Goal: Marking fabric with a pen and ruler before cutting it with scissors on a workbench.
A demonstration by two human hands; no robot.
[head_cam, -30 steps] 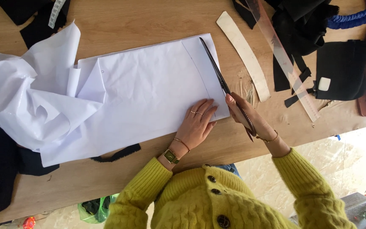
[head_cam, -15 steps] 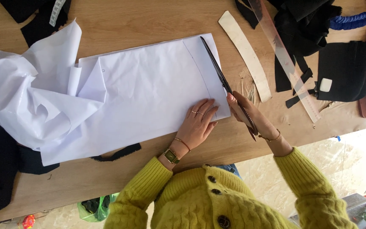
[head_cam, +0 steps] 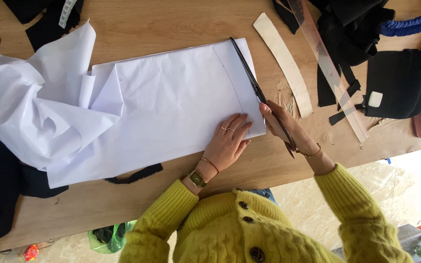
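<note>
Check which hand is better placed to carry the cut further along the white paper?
Right. The right hand already grips the scissors, blades lying along the paper's right edge beside the drawn line. The left hand lies flat on the sheet, pinning it.

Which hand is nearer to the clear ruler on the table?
Right. The right hand holds the scissors beside the paper's edge, closer to the clear ruler. The left hand lies flat on the paper, farther away.

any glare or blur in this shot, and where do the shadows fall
Head view: even daylight, sharp throughout; white paper bright but its pencil line stays readable; soft shadows under the left hand and scissors; floor at lower right is washed out.
</note>
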